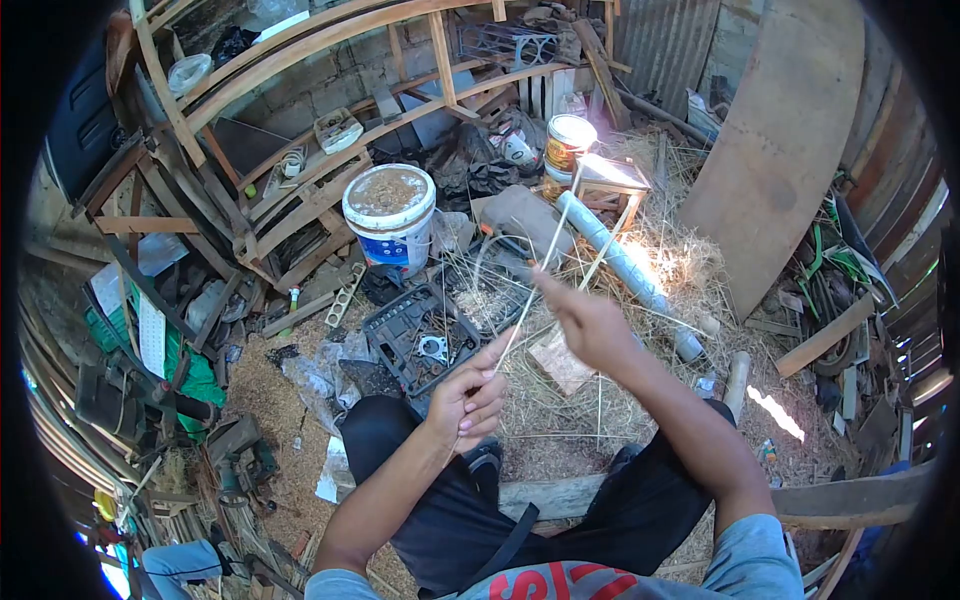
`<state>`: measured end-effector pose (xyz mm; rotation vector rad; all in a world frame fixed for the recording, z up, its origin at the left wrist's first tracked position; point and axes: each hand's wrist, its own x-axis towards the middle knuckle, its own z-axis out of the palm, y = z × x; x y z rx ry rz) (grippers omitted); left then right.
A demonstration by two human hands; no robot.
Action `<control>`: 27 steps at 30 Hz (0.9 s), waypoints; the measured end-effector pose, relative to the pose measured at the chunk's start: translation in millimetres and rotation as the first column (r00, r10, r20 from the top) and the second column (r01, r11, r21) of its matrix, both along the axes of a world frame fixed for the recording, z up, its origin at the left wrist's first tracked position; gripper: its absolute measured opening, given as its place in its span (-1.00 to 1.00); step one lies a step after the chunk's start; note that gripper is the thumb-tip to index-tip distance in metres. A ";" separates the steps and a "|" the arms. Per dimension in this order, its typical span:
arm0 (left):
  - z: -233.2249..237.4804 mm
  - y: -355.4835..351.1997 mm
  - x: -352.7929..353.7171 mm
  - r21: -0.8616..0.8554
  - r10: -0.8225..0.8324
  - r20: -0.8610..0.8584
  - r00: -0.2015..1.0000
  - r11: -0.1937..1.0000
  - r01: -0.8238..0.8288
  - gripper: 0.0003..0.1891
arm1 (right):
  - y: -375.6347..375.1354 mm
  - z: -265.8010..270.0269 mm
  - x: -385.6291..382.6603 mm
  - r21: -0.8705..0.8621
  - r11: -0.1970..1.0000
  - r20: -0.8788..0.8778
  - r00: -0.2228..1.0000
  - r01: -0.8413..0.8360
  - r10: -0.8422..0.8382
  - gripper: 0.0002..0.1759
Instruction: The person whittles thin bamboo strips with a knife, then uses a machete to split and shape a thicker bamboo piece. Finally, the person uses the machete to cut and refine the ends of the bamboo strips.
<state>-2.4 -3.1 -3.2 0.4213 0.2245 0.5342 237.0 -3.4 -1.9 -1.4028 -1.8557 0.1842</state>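
A long, thin pale strip (513,345), like split bamboo or cane, slants upward and away in front of my knees. My left hand (468,405) is closed around its lower part, the end poking out below the fist. Farther up the strip, my right hand (592,325) is closed with its fingertips at the strip; what sits inside that grip is hidden. A thin blurred curl (478,255) arcs left of my right fingertips. Beneath my hands, an open dark tool case (420,335) with a round metal part (432,347) lies on the ground.
A white-and-blue bucket (390,225) stands ahead left. A grey-blue pipe (625,265) lies ahead right, near a small wooden stool (612,175) and a paint can (570,140). Straw and shavings cover the floor. A large board (785,150) leans at right; wooden frames (300,220) fill the left.
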 end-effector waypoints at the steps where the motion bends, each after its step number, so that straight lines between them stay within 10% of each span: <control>1: 1.6 -3.7 -0.4 -0.018 -0.022 -0.007 1.000 1.000 0.022 -0.34 | 5.0 4.7 15.7 -0.107 0.992 -0.040 0.996 0.070 -0.075 -0.47; 7: -6.9 -1.0 2.2 -0.069 -0.038 -0.078 0.996 0.997 0.033 -0.36 | 30.3 0.2 75.5 -0.154 0.943 -0.263 0.908 0.295 -0.327 -0.57; 14: -3.1 10.5 -3.5 -0.134 0.092 -0.006 0.996 0.987 -0.092 -0.41 | -17.0 -17.1 -22.1 -0.025 0.926 0.046 0.925 -0.376 0.377 -0.45; 20: -4.7 7.5 -6.1 -0.182 -0.003 0.196 0.981 0.983 0.039 -0.40 | -29.1 -2.3 -27.1 -0.111 0.863 0.090 0.860 -0.492 0.502 -0.29; 27: -3.0 6.6 -4.3 -0.249 0.057 0.189 0.980 0.968 -0.009 -0.41 | -30.7 -5.5 -29.1 -0.051 0.961 0.222 0.935 -0.273 0.278 -0.31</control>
